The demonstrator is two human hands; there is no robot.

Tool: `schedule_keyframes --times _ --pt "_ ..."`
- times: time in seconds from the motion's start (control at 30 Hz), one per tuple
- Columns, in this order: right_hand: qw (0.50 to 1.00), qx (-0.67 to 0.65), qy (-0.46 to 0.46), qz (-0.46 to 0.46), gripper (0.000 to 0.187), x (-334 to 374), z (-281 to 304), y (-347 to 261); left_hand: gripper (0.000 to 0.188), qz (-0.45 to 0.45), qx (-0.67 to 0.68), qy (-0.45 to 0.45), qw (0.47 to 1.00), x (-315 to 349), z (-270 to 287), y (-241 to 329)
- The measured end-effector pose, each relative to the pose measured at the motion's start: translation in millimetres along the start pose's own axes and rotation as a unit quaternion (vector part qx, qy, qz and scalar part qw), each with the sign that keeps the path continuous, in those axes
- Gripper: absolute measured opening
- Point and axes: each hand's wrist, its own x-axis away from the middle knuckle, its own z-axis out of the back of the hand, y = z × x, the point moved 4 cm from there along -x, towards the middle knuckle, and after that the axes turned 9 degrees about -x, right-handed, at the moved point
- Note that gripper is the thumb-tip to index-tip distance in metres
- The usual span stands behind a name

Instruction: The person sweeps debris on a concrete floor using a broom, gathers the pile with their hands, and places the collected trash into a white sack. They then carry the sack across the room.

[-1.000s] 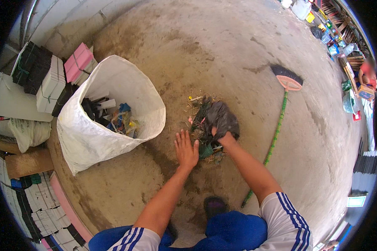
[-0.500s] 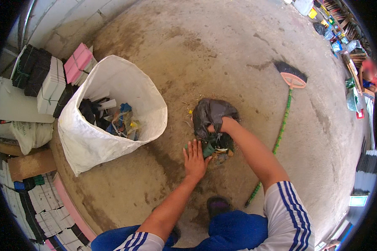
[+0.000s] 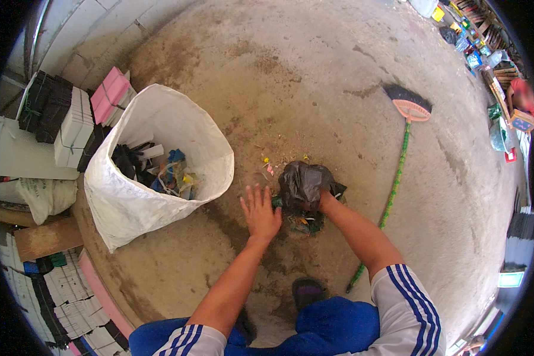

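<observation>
A crumpled black plastic bag (image 3: 305, 183) lies on the concrete floor in front of me. My right hand (image 3: 326, 202) reaches into or under its near right side; the bag covers the fingers, so their grip cannot be seen. Small mixed scraps (image 3: 306, 223) form a little pile just below the bag. To the left of it, my left hand (image 3: 260, 215) is open with fingers spread, holding nothing, close to the bag's left edge. Yellow and pink bits (image 3: 268, 166) with crumbs are scattered beyond the hands.
A large white sack (image 3: 154, 184) stands upright at left, its mouth wide, with scraps inside. A broom (image 3: 400, 160) with a green handle lies at right. Tied foam-like blocks (image 3: 71, 127) stack along the left wall. Far right, a person (image 3: 522, 98) sits among assorted goods.
My left hand has lifted off the scraps and moved left, fingers spreading. My right hand has moved down and right, and the bag has shifted lower, uncovering more bits beyond it.
</observation>
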Motion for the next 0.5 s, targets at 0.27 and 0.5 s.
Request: schedule_keyframes --times 0.27,0.5 --pt "0.997 -0.029 0.049 0.052 0.049 0 -24 24 0.058 0.11 0.104 0.276 0.949 48 78 -64" --pt "0.991 -0.062 0.079 0.086 0.039 -17 -2 21 0.08 0.349 0.162 0.394 0.835 14 176 -107"
